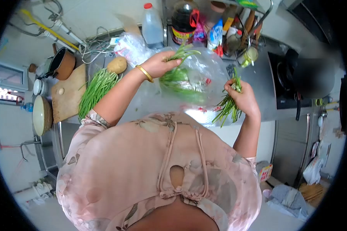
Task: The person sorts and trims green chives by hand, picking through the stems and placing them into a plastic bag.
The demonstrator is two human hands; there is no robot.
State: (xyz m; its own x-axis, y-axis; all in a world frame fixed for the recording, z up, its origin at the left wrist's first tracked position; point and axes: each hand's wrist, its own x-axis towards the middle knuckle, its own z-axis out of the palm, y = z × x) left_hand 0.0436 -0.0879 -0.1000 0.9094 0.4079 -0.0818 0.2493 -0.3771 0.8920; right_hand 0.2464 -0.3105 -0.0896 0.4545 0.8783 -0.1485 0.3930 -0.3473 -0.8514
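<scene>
Several thin green stems (186, 52) stick out of my left hand (160, 64), which is closed on them and wears a gold bangle (144, 73) at the wrist. Below that hand, a clear plastic bag (214, 69) lies on the counter with more greens (181, 84) showing in it. My right hand (245, 98) grips a bunch of green stems (228, 109) near the bag's right side; the bunch pokes out above and below the fingers. Beside my left forearm sits a heap of long green stems (97, 92), and a potato (117, 65) touches its upper end.
A cutting board (67, 98) with a small pale round item lies at left, near a brown pot (63, 63) and a bowl (42, 115). Along the back stand a clear jug (152, 27), a dark bottle (183, 23) and seasonings. A stove (283, 81) is at right.
</scene>
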